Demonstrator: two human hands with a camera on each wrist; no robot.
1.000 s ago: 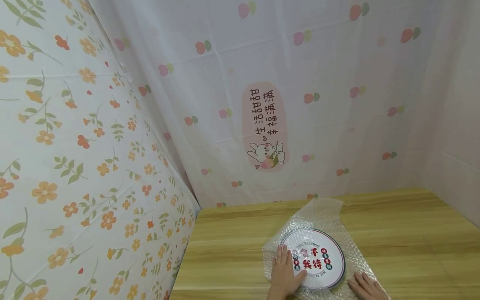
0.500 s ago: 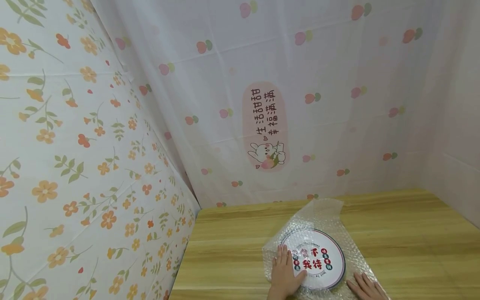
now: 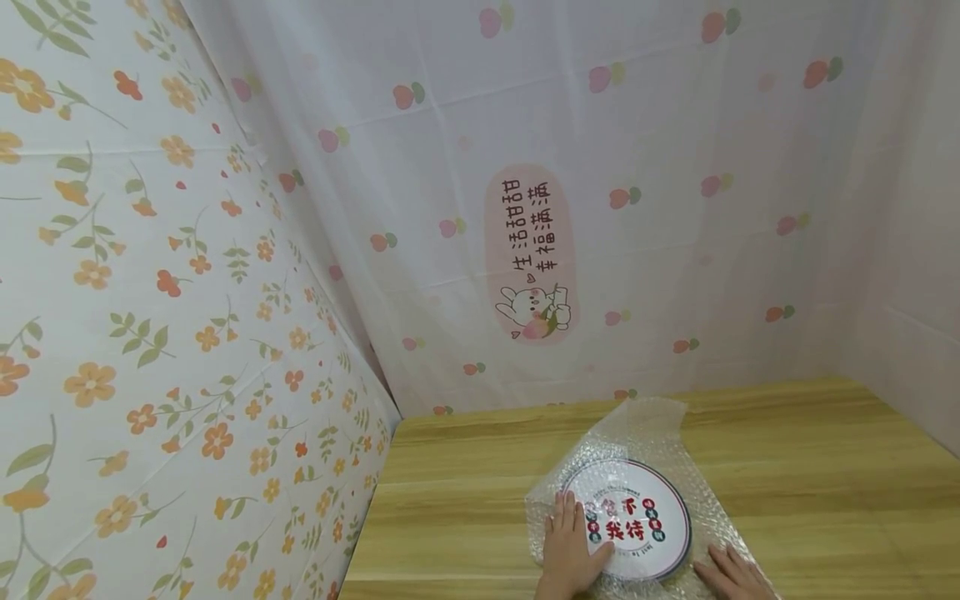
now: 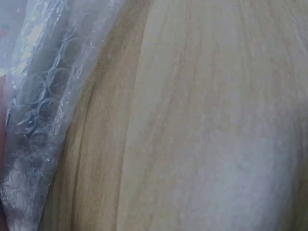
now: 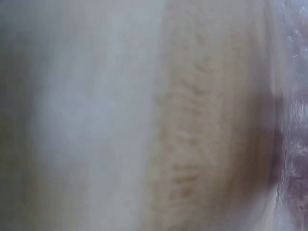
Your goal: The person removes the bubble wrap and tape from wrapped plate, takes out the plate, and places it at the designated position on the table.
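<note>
A round white plate [image 3: 645, 533] with red characters and a dark rim lies on the table, at the lower middle of the head view. Clear bubble wrap [image 3: 652, 425] spreads around it, with a layer folded over its left part. My left hand [image 3: 567, 546] rests with straight fingers on the wrap over the plate's left side. To the right of the plate, my right hand [image 3: 731, 573] presses flat on the wrap's right part, partly cut off by the frame. In the left wrist view, an edge of bubble wrap [image 4: 53, 96] shows; the right wrist view is blurred.
The wood-grain table [image 3: 457, 483] extends to both sides of the wrap. A white curtain [image 3: 675, 250] with fruit prints hangs along the back, and a flowered cloth [image 3: 187, 333] closes off the left side.
</note>
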